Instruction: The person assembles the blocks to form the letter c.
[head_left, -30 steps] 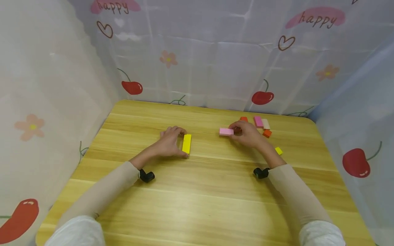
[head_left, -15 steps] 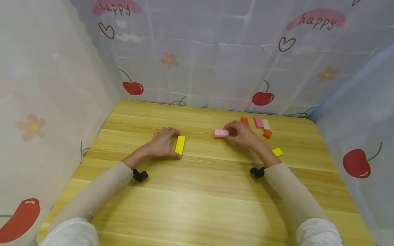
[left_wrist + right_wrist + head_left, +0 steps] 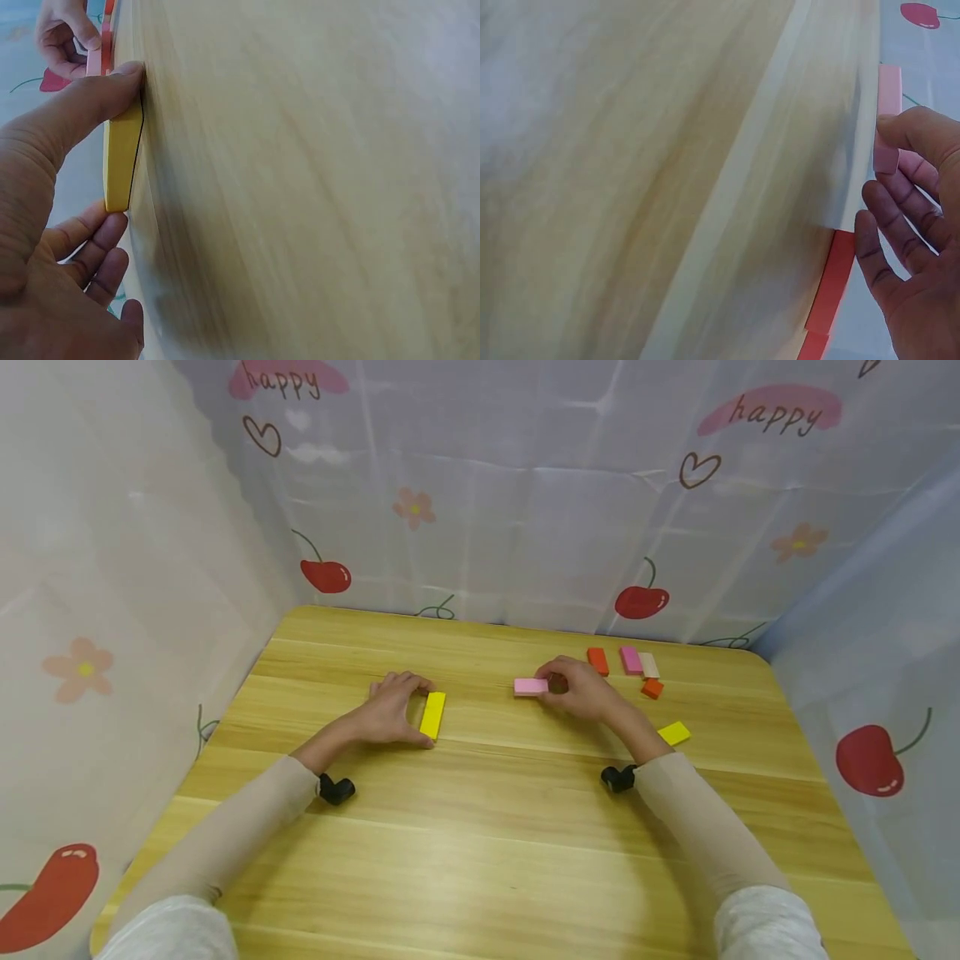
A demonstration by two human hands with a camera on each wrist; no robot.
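Observation:
My left hand (image 3: 386,710) pinches a yellow rectangular block (image 3: 432,716) lengthwise, thumb at its near end and fingertips at its far end. In the left wrist view this yellow block (image 3: 124,161) stays close over the wooden tabletop. To its right, my right hand (image 3: 585,691) pinches a light pink block (image 3: 530,687) by its right end between thumb and fingers. The free end of the pink block points left, toward the yellow one, with a gap of bare wood between. In the right wrist view the pink block (image 3: 888,90) shows raised near the thumb.
Behind and right of my right hand lie an orange-red block (image 3: 597,661), a darker pink block (image 3: 631,660), a cream block (image 3: 648,665) and a small orange block (image 3: 652,688). Another yellow block (image 3: 674,732) lies beside the right forearm. A printed curtain (image 3: 502,543) borders the table (image 3: 480,860).
Both hands have shifted left, carrying the yellow and pink blocks with them. More of the orange-red block and of the yellow block by the right forearm has come into sight.

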